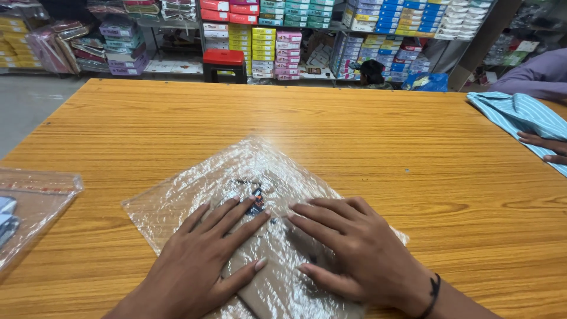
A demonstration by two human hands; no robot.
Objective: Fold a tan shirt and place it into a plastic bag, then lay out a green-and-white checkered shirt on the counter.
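A clear plastic bag (236,171) lies flat on the wooden table (354,136), with a folded brown garment (277,277) inside its near end. My left hand (204,257) rests flat on the bag, fingers spread, pressing on the garment's left side. Beside it, my right hand (354,248) lies palm down on the right side of the same bag, a black band at its wrist. Both hands press down and grip nothing.
Another clear bag (35,201) with something blue in it sits at the table's left edge. At the right, another person's hand (546,145) rests on a striped light-blue cloth (520,115). Shelves of stacked boxes and a red stool (224,62) stand beyond the table.
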